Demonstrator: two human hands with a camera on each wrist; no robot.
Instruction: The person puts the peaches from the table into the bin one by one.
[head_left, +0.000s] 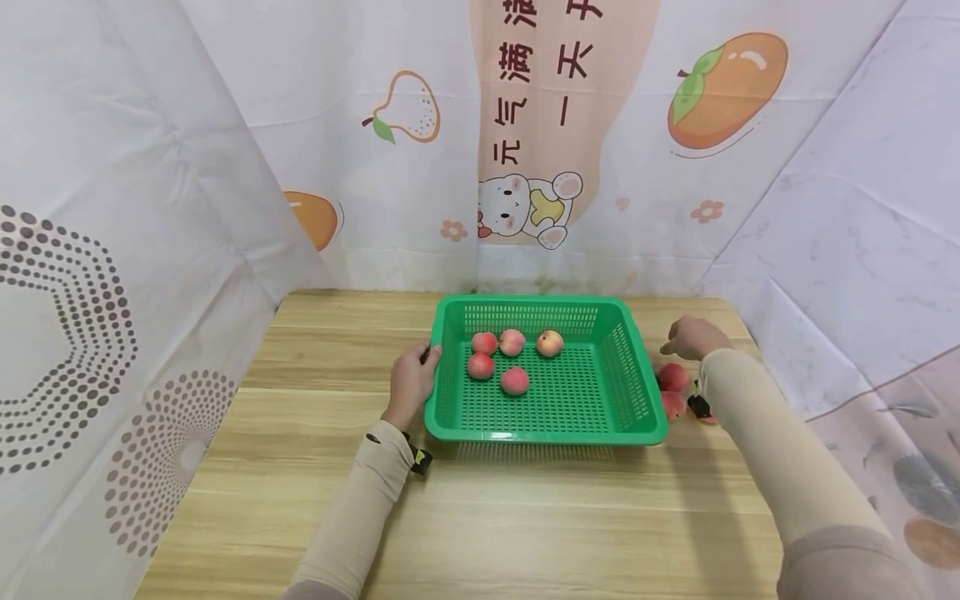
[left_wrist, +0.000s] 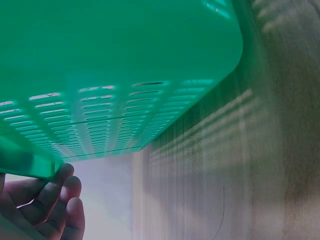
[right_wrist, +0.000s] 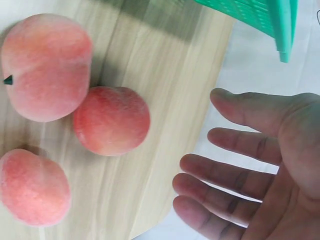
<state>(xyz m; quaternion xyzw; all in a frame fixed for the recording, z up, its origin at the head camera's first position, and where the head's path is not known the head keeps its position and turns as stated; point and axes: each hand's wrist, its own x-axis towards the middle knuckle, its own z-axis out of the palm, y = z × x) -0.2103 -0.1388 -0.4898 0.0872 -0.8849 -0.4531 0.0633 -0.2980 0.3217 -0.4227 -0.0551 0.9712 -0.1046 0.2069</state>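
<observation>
A green plastic basket (head_left: pixel 540 437) with slotted walls holds several red and yellow peaches (head_left: pixel 514 381), gathered toward its left half. My left hand (head_left: pixel 411 383) grips the basket's left rim, thumb on top and fingers (left_wrist: pixel 45 202) underneath. Three peaches (right_wrist: pixel 112 121) lie on the tabletop just right of the basket, partly hidden by the right forearm in the head view. My right hand (head_left: pixel 697 337) is over the table beyond these peaches. In the right wrist view its fingers are spread and relaxed, apart from the fruit, with nothing in the palm.
The light wood table (head_left: pixel 315 467) extends left and in front of the basket. A white printed curtain (head_left: pixel 420 200) hangs right behind the table's back edge, with more cloth on both sides. Each wrist wears a small black device (head_left: pixel 422 461).
</observation>
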